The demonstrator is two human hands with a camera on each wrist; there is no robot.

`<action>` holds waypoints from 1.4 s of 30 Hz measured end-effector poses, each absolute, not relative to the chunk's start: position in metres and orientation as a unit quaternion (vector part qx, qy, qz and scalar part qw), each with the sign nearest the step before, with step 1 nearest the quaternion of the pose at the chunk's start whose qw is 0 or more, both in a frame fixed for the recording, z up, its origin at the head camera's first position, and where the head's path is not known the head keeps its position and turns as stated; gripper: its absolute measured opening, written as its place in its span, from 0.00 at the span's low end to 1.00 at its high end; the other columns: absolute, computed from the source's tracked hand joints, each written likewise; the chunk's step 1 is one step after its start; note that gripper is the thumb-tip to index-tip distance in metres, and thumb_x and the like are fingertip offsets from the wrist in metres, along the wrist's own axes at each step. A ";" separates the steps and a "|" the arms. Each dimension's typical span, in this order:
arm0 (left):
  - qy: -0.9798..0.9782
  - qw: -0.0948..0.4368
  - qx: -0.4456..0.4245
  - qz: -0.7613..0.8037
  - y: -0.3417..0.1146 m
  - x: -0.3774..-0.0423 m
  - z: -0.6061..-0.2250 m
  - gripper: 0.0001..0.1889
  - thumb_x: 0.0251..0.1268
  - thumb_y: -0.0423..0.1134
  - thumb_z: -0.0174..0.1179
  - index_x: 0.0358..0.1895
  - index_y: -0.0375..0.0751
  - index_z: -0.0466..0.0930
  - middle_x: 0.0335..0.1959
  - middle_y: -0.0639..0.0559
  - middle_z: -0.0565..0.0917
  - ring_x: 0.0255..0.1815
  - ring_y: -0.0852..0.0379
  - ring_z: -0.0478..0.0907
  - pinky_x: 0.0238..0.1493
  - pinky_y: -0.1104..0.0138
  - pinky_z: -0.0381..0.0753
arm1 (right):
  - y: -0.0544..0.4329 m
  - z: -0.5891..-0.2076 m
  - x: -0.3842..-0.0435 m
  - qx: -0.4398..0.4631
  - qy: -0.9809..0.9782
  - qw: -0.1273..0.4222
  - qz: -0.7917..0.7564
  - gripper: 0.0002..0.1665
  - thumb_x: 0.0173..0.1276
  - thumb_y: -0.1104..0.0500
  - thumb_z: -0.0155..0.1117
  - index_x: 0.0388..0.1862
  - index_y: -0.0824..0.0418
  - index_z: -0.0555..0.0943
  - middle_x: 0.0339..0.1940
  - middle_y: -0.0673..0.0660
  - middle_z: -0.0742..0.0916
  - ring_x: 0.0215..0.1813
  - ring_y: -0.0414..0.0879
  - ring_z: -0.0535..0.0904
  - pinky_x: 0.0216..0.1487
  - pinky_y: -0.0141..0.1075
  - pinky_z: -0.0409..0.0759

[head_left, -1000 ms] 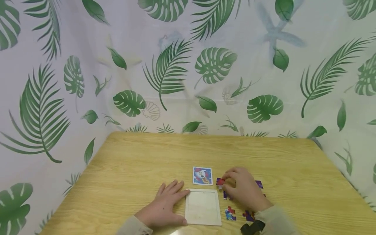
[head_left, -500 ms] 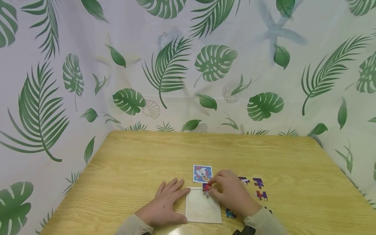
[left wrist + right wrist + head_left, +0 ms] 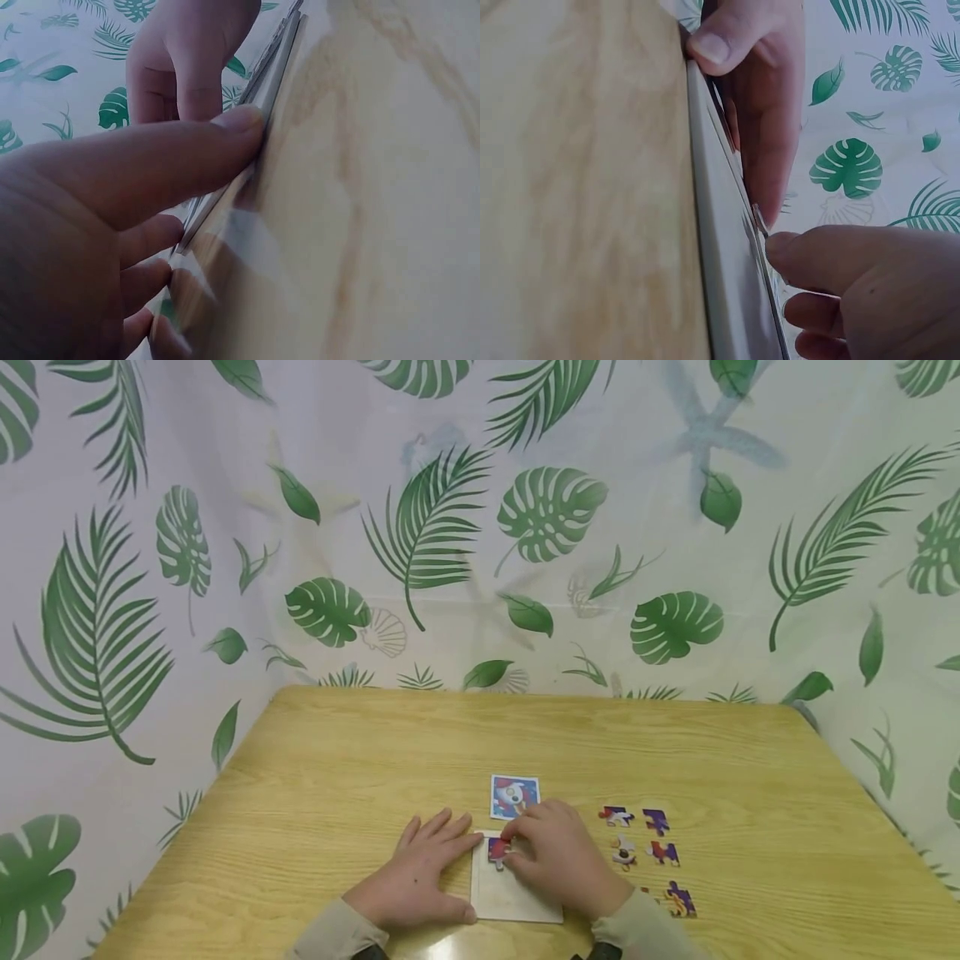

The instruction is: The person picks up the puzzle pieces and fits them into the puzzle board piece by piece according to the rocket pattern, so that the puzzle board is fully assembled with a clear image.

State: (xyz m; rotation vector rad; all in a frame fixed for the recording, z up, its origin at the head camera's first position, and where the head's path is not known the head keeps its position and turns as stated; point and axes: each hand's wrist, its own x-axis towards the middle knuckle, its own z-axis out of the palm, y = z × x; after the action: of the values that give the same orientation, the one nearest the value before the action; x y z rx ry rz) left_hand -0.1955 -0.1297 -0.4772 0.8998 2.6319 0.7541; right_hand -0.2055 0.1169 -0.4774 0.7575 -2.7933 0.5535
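Observation:
My right hand (image 3: 566,864) pinches a red and purple jigsaw piece (image 3: 498,850) between thumb and fingers. The piece lies over the upper left corner of a pale wooden puzzle tray (image 3: 517,902). Spread out at the tray's left side, my left hand (image 3: 420,877) touches its edge with the index fingertip and thumb. In the left wrist view, the left thumb (image 3: 232,124) rests against the tray's rim. The right wrist view has the right thumb and fingers (image 3: 802,251) at the far side of the rim, where the piece is mostly hidden.
A square picture card (image 3: 510,793) with a rocket-like print lies just behind the tray, partly covered by the right hand. Several loose jigsaw pieces (image 3: 663,853) lie on the wooden table (image 3: 360,760) to the right. A leaf-print cloth (image 3: 450,527) hangs behind the table.
My right hand has carried the jigsaw piece leftward from the loose pieces, across the tray's top edge to its upper left corner. The left hand has stayed at the tray's left side.

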 end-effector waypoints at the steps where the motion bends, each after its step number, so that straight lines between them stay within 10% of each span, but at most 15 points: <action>1: 0.905 0.129 0.310 0.262 -0.130 -0.196 -0.477 0.48 0.52 0.64 0.69 0.78 0.53 0.64 0.81 0.52 0.55 0.82 0.44 0.40 0.76 0.40 0.29 | 0.115 -0.478 -0.206 0.253 -0.945 0.098 0.182 0.09 0.60 0.47 0.73 0.39 0.44 0.87 0.44 0.45 0.86 0.54 0.48 0.78 0.67 0.55 0.68; 30: 0.905 0.105 0.334 0.240 -0.132 -0.194 -0.478 0.46 0.55 0.60 0.70 0.79 0.56 0.63 0.80 0.54 0.58 0.82 0.43 0.40 0.74 0.37 0.32 | 0.101 -0.480 -0.206 0.224 -0.951 0.091 0.193 0.10 0.61 0.42 0.75 0.36 0.43 0.86 0.37 0.42 0.83 0.48 0.46 0.78 0.64 0.55 0.70; 42: 0.906 0.124 0.321 0.245 -0.131 -0.197 -0.481 0.47 0.55 0.63 0.68 0.80 0.58 0.61 0.81 0.58 0.56 0.83 0.45 0.39 0.75 0.38 0.30 | 0.137 -0.468 -0.216 0.222 -0.952 0.081 0.196 0.20 0.62 0.44 0.76 0.52 0.46 0.88 0.41 0.45 0.84 0.47 0.45 0.78 0.54 0.49 0.78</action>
State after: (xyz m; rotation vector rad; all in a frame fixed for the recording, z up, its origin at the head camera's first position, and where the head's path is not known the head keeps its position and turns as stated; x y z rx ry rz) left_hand -0.1972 -0.1309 -0.4806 0.9352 2.6435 0.7154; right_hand -0.2165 0.1371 -0.4678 0.6636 -2.8458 0.5857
